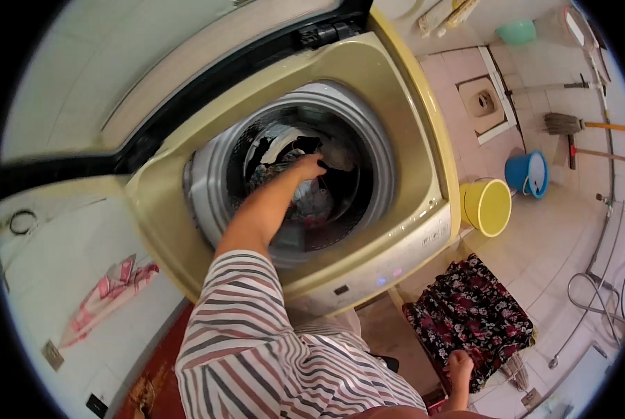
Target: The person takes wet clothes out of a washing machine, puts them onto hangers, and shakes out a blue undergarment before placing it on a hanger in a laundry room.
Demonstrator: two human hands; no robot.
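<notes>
My left hand (pixel 309 167) reaches down into the drum (pixel 221 164) of a top-loading washing machine (pixel 424 105) whose lid stands raised. Its fingers are curled closed on a dark garment (pixel 337 185) among the laundry. Around it lie a white cloth (pixel 284 142) and patterned and pale clothes (pixel 312 204). My right hand (pixel 459 366) hangs at the lower right, fingers curled in, with nothing seen in it. In the picture it overlaps the edge of a dark cloth with pink and white flowers (pixel 476 314); whether they touch is unclear.
Right of the machine stand a yellow bucket (pixel 487 207) and a blue bucket (pixel 527 173). A squat toilet (pixel 481 101) lies beyond them. A mop (pixel 564 123) and a hose (pixel 592 297) are along the right wall. A pink and white towel (pixel 110 297) is at left.
</notes>
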